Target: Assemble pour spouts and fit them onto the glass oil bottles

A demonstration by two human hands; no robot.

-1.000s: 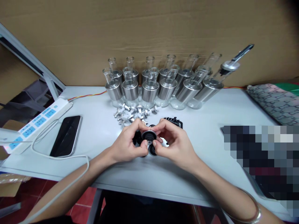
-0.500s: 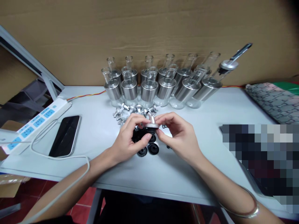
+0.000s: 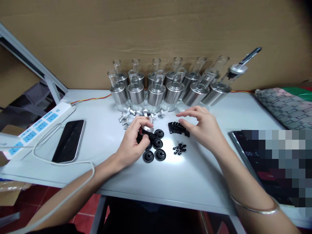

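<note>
Right hand (image 3: pixel 204 128) off pourer stopper (image 3: pixel 147 129).
Left hand (image 3: pixel 133 141) alone grips it; right, released, hovers near black plastic pieces (image 3: pixel 178 127).

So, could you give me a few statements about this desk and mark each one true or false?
1. The left hand holds a silver-topped part. True.
2. The right hand is closed in a fist. False: its thumb and fingers are apart, near the black pieces.
3. The phone lies beside the power strip. True.
4. All the bottles have bare necks. False: the far-right one has a pourer in its neck.
5. The small black caps lie right of the black discs. True.
</note>
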